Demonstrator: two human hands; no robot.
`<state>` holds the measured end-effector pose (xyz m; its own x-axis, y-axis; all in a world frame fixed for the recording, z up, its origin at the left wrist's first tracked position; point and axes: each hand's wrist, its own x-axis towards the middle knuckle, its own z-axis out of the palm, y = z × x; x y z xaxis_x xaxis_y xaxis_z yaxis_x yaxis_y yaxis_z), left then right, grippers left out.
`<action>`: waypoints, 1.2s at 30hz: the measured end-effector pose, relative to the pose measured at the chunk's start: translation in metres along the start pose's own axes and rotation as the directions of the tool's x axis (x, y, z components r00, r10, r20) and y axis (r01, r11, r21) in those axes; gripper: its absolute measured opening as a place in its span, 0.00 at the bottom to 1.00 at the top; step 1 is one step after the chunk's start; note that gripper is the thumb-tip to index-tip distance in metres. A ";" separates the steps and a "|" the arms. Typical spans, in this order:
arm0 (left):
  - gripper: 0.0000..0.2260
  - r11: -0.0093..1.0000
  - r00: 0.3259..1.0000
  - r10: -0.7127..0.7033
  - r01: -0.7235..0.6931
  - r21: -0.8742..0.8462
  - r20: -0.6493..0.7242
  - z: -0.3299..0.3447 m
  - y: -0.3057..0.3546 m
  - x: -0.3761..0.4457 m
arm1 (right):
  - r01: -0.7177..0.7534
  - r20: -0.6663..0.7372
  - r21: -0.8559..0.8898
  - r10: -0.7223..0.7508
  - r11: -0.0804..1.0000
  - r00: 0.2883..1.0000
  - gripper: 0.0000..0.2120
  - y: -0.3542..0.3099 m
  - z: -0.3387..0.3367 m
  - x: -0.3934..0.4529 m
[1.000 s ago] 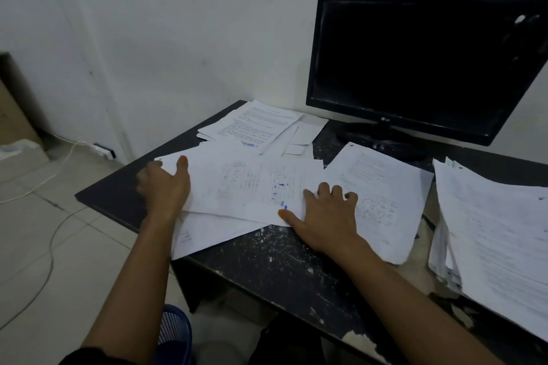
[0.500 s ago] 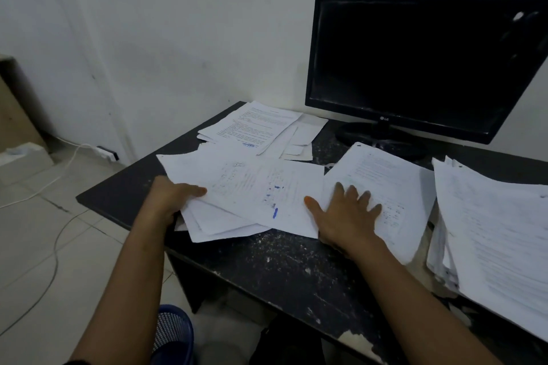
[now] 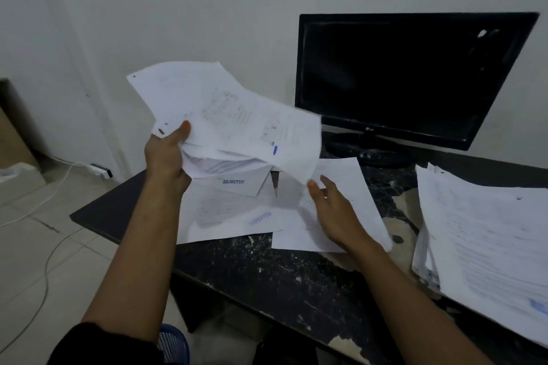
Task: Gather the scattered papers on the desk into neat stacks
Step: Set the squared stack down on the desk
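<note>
Clearly the left hand pinches a sagging sheaf of papers by one edge; sheets could slip onto the surface while the right hand hovers relaxed, holding nothing.

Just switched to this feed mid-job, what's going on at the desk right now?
A person is gathering loose papers. The left hand holds a bunch of sheets lifted above the desk, thumb on top. The right hand is open over a single sheet. Pages stamped REJECTED lie underneath, a tall pile sits at right, beside a dark monitor.
</note>
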<state>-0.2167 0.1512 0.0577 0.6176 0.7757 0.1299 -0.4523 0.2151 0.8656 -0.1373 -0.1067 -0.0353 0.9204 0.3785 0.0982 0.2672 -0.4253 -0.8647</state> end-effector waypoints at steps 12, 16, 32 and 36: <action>0.15 0.755 0.937 -0.313 0.148 0.639 0.154 0.018 -0.082 0.002 | -0.318 0.126 0.822 0.395 0.472 0.910 0.30 0.007 -0.073 0.017; 0.17 0.726 0.919 -0.359 0.164 0.668 0.165 0.020 -0.095 0.005 | -0.447 0.154 0.486 0.429 0.751 0.890 0.19 0.003 -0.068 0.015; 0.21 0.573 0.918 -0.186 -0.189 0.797 0.351 0.045 -0.134 -0.036 | -0.364 -0.379 -0.237 0.259 0.901 0.888 0.25 0.029 -0.051 0.022; 0.22 0.576 0.912 -0.174 -0.212 0.790 0.371 0.042 -0.141 -0.041 | -0.322 -0.375 0.025 0.307 0.946 0.875 0.23 0.029 -0.057 0.023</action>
<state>-0.1516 0.0642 -0.0496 0.8806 0.4502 0.1477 0.1171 -0.5089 0.8528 -0.0917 -0.1571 -0.0296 0.9942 -0.1078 0.0047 -0.0505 -0.5037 -0.8624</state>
